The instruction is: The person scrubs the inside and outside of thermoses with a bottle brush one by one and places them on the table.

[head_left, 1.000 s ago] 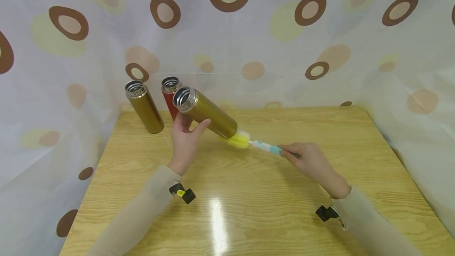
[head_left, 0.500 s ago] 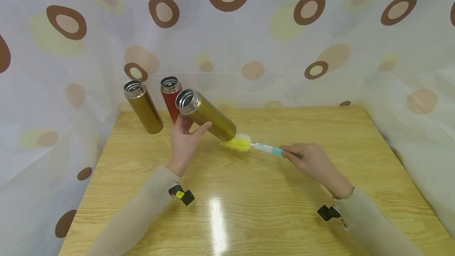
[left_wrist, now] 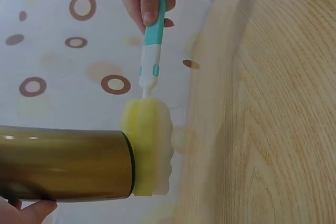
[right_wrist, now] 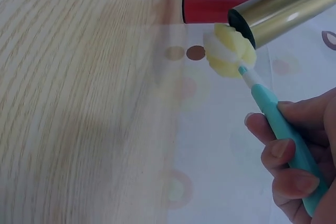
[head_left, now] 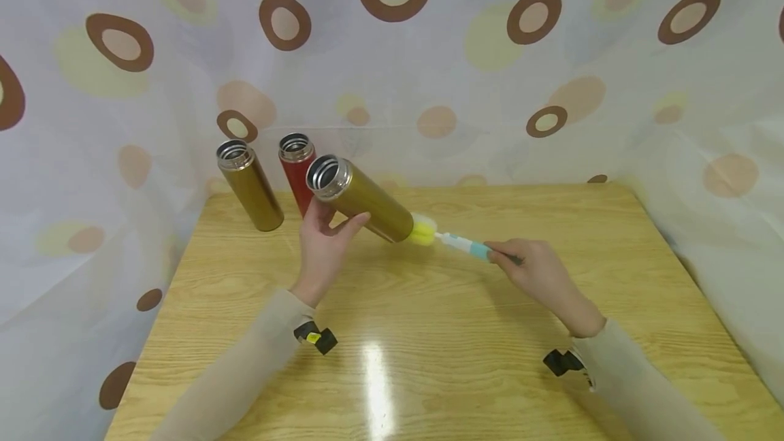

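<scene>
My left hand [head_left: 324, 250] grips a gold thermos flask [head_left: 367, 203] near its lidless steel mouth. The flask is tilted over the table, its mouth up to the left and its base down to the right. In my right hand [head_left: 539, 278] is a bottle brush [head_left: 468, 245], held by its teal and white handle. The yellow and white sponge head [left_wrist: 148, 148] of the brush lies right against the flask's base in the left wrist view. From the right wrist, the sponge covers part of the base's dark edge [right_wrist: 241, 27].
A second gold flask [head_left: 251, 189] stands upright at the table's back left, without a lid. Beside it is an open red flask [head_left: 298, 172], partly hidden behind the held one. A patterned curtain [head_left: 459, 87] borders the wooden table [head_left: 551, 386] at the back and sides.
The sponge head has swung from below the flask's base up against it, the brush handle rising slightly. My left hand and the flask have shifted slightly to the right.
</scene>
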The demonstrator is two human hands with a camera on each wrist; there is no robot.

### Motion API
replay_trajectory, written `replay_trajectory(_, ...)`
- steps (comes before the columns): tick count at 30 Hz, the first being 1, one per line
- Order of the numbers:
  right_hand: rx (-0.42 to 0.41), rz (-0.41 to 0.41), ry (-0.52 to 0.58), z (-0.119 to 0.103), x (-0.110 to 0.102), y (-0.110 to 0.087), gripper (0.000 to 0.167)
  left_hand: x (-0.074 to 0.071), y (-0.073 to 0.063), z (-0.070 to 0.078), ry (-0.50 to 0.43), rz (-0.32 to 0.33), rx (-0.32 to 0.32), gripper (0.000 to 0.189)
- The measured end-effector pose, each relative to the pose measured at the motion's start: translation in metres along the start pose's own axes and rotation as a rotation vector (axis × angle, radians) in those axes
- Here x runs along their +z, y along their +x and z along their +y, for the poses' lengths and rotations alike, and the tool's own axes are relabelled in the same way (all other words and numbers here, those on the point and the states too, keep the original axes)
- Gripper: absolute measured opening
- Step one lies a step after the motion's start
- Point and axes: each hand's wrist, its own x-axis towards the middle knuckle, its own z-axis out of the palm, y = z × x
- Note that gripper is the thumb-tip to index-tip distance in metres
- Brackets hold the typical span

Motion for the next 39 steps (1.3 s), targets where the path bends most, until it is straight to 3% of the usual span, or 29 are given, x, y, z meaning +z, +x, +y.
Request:
replay_trajectory(7, -0.02, -0.072, -0.011, -0.006, -0.004, -0.003, 0.024, -0.002, 0.003, 0.0, 0.009, 0.06, -0.03, 0.062)
replay_trajectory(15, 0.006, -0.044, -0.015, -0.006, 0.003, 0.001, 0.026, 0.003, -0.002, -0.006, -0.046, 0.021, -0.064, 0.063)
replay_trajectory(21, 0.062, -0.009, 0.007, -0.004, 0.002, 0.002, 0.025, 0.002, -0.001, -0.006, -0.075, 0.025, -0.03, 0.062)
replay_trajectory(28, -0.024, -0.048, 0.036, -0.003, -0.003, -0.001, 0.024, -0.003, 0.006, -0.001, -0.015, 0.076, -0.004, 0.062)
replay_trajectory(34, 0.05, -0.005, 0.032, 0.004, -0.01, -0.003, 0.024, -0.007, 0.006, -0.003, -0.017, 0.076, -0.009, 0.058)
replay_trajectory(39, -0.049, 0.039, 0.011, 0.005, -0.001, 0.001, 0.021, -0.006, 0.004, -0.005, -0.046, 0.06, -0.01, 0.057)
